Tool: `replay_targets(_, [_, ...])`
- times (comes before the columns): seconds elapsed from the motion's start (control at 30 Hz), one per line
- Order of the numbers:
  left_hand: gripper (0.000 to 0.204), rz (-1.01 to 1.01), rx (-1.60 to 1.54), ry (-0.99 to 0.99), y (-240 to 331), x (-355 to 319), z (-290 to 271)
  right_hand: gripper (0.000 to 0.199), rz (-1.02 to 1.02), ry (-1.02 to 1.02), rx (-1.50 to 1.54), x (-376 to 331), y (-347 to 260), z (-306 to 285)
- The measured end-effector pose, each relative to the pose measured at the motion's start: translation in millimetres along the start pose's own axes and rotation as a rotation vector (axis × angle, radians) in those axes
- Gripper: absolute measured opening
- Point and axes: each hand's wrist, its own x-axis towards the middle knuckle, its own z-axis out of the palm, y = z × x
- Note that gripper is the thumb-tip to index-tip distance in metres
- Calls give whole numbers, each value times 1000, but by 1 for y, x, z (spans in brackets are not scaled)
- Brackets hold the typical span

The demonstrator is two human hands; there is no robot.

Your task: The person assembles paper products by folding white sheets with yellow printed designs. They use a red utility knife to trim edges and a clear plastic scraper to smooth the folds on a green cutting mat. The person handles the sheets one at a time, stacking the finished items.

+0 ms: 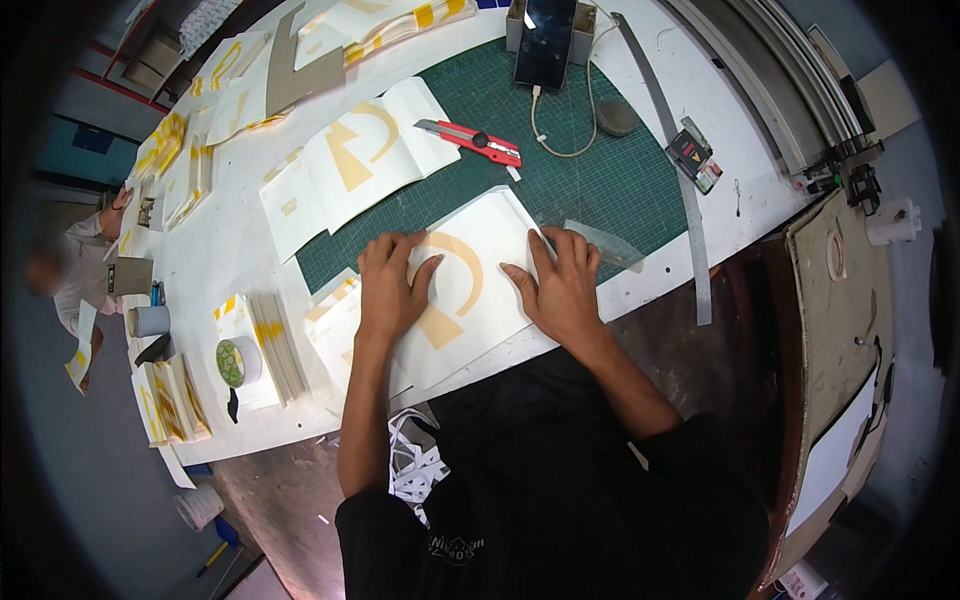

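Observation:
A cream printed paper sheet (462, 288) with a tan arc-shaped design lies before me, partly over the green cutting mat (640, 190) and the white table. Its far edge is folded up into a narrow strip. My left hand (392, 285) grips it on the left, fingers bent at the fold and thumb on the printed face. On the right, my right hand (562, 290) holds the edge, thumb pointing inward. More printed paper shows below the sheet, by my left forearm. A similar opened sheet (350, 150) lies beyond my left hand, with a red utility knife (470, 142) across its right edge.
A phone (543, 45) on a cable, a dark round object (615, 119) and a long metal ruler (697, 250) lie farther off. Paper stacks (262, 340) and a green tape roll (236, 362) stand left. Another person (85, 265) works at the far left.

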Motion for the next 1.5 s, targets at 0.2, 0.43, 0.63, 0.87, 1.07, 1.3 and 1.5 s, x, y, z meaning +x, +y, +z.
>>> replay_targets(0.2, [39,9,5,8,-3,0,2,54,-25,2,-36,-1,1,1])
replay_targets(0.43, [38,35,56,26,-2,-3,4,53,-50,-13,-107,-1,2,4])
replay_targets(0.63, [39,68,86,74,-6,-8,12,53,-55,13,-118,-1,3,6])
replay_targets(0.87, [51,99,171,44,2,-7,10,43,72,-13,36,14,7,-3])
replay_targets(1.07, [53,106,186,49,0,-8,13,37,174,-7,1,12,5,-3])
replay_targets(1.3, [52,105,184,53,-2,-9,14,39,337,-97,-7,10,-2,-20])
replay_targets(1.5, [50,93,167,57,-1,-8,15,44,392,-127,97,2,-6,-25])
